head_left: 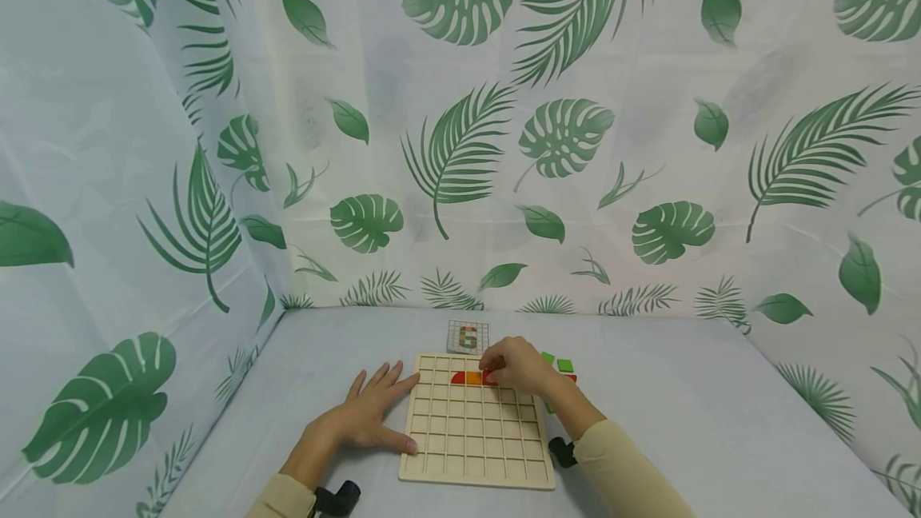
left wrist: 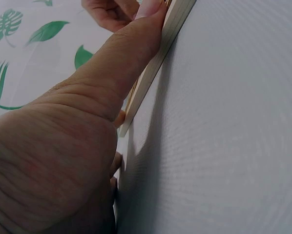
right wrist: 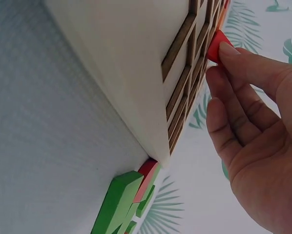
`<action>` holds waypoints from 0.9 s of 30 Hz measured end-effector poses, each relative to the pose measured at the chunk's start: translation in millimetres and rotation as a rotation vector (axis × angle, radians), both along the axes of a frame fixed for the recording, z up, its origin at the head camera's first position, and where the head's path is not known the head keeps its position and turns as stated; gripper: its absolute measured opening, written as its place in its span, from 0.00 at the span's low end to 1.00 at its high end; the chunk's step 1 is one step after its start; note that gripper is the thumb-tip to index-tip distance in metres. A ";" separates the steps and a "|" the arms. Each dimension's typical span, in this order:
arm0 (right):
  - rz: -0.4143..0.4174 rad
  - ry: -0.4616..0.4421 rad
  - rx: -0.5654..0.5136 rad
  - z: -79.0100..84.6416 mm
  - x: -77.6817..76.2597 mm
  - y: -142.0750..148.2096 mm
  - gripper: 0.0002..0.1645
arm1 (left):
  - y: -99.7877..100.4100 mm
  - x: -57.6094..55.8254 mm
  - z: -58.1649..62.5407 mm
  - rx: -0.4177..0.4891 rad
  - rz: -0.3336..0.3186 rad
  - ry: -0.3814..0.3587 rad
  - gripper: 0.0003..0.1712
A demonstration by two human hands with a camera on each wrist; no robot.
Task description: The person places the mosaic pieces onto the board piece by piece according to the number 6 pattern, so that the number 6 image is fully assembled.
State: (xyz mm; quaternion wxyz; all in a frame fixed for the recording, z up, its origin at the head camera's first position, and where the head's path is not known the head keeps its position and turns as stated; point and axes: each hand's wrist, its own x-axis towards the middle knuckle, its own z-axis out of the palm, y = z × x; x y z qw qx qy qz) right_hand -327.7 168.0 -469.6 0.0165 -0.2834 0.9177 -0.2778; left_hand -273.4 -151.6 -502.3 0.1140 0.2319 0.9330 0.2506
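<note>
A wooden grid board (head_left: 475, 446) lies flat on the table, divided into square cells. In its upper rows sit a red rounded piece (head_left: 458, 378) and an orange square piece (head_left: 473, 378), side by side. My right hand (head_left: 520, 366) pinches a red piece (right wrist: 216, 46) between thumb and fingers at the cell just right of the orange one. My left hand (head_left: 370, 414) lies with fingers spread at the board's left edge, its thumb (left wrist: 141, 39) touching the rim and holding nothing.
Beyond the board lies a small pattern card (head_left: 468, 336) with a coloured figure on a grid. Loose green blocks (right wrist: 117, 197) and a red block (right wrist: 147, 170) are to the board's right, partly behind my right arm. Leaf-printed cloth (head_left: 460, 158) hangs behind the table.
</note>
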 end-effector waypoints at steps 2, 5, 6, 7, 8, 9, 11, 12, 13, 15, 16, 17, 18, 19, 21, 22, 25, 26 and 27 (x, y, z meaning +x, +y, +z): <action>0.002 0.003 -0.001 0.4 0.7 0.5 0.07 | 0.5 -0.3 0.4 -0.005 0.002 0.000 0.67; -0.001 -0.008 0.006 0.1 0.3 1.1 0.08 | 1.0 -1.1 0.0 -0.011 0.005 0.000 0.67; -0.003 -0.014 0.007 -0.5 -0.2 1.2 0.08 | 1.0 -1.4 -0.5 -0.013 0.004 0.002 0.67; -0.005 -0.022 0.010 -1.2 -0.7 1.4 0.09 | 0.9 -1.6 -0.9 -0.014 0.003 0.003 0.67; -0.009 -0.029 0.015 -1.7 -1.3 1.4 0.09 | 0.8 -1.9 -1.5 -0.017 0.004 0.004 0.67; -0.010 -0.035 0.022 -2.7 -1.9 1.6 0.09 | 0.6 -2.1 -2.0 -0.016 0.003 0.006 0.67; -0.012 -0.035 0.037 -5.2 -2.9 2.1 0.10 | 0.1 -2.6 -3.1 -0.017 0.001 0.008 0.67; -0.010 -0.029 0.043 -6.6 -3.2 2.5 0.10 | 0.0 -2.8 -3.6 -0.016 0.000 0.008 0.67; -0.009 -0.023 0.055 -7.7 -3.3 2.7 0.10 | 0.0 -2.9 -3.8 -0.014 0.000 0.008 0.67; -0.003 -0.006 0.068 -9.8 -3.7 3.2 0.10 | 0.1 -3.1 -4.4 -0.014 0.000 0.009 0.68; 0.001 0.003 0.070 -10.4 -3.6 3.2 0.10 | 0.2 -3.2 -4.7 -0.016 0.000 0.010 0.68; 0.003 0.008 0.071 -10.6 -3.5 3.1 0.11 | 0.3 -3.1 -4.7 -0.018 0.001 0.011 0.68; 0.008 0.010 0.069 -10.8 -3.4 3.0 0.11 | 0.4 -3.1 -4.8 -0.020 0.002 0.011 0.68; 0.009 0.010 0.070 -10.7 -3.3 2.7 0.10 | 0.6 -3.0 -4.8 -0.022 0.003 0.012 0.68; 0.012 0.011 0.065 -10.4 -2.7 2.5 0.10 | 0.7 -2.9 -4.7 -0.024 0.005 0.012 0.68; 0.013 0.010 0.065 -10.1 -2.5 2.6 0.09 | 0.6 -2.8 -4.5 -0.023 0.004 0.012 0.68; 0.010 0.008 0.068 -9.9 -1.9 3.3 0.08 | 0.5 -2.4 -3.4 -0.018 0.003 0.011 0.68; 0.011 0.007 0.070 -9.5 -1.6 3.7 0.08 | 0.5 -2.3 -2.8 -0.015 0.002 0.010 0.68; 0.014 0.006 0.068 -9.0 -1.3 4.2 0.08 | 0.5 -2.3 -2.4 -0.013 0.002 0.008 0.67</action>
